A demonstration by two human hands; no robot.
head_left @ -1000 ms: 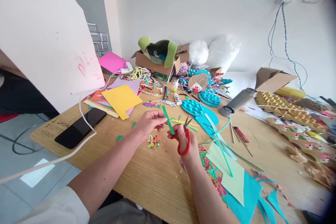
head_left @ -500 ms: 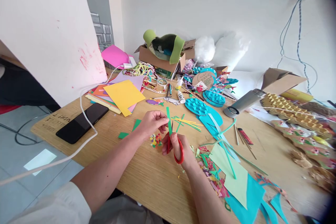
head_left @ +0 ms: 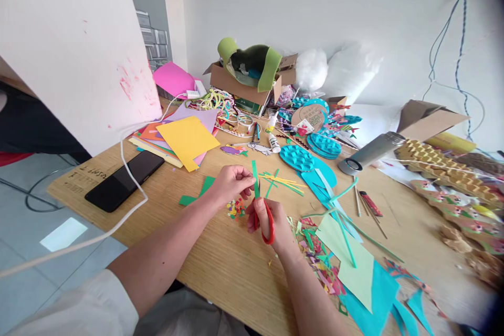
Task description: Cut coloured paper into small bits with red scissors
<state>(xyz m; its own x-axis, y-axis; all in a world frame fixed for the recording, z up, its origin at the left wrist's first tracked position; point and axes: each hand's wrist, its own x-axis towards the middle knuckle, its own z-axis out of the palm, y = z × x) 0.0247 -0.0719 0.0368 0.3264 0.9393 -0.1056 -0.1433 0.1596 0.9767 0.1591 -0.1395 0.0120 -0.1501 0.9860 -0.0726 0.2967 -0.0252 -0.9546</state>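
Red-handled scissors [head_left: 269,227] are in my right hand [head_left: 271,220], fingers closed round the handles and blades pointing away from me. A narrow green paper strip [head_left: 255,174] stands at the blades, its lower end by my right thumb. My left hand [head_left: 235,185] pinches at the strip's left side, thumb and forefinger together. Beyond the hands lie crossed yellow and green strips [head_left: 285,182]. Small coloured paper bits [head_left: 236,208] are on the table beneath my left hand, with green paper pieces [head_left: 205,189] to its left.
A phone [head_left: 124,181] and white cable [head_left: 126,163] lie left, near stacked coloured paper [head_left: 189,139]. Paper scraps [head_left: 315,252] and blue sheets [head_left: 374,294] spread at the right. A metal flask [head_left: 370,152] lies behind them. Boxes and craft pieces line the wall.
The view has shifted slightly. The scissor blades look closer together against the strip, and both hands stay in nearly the same place.
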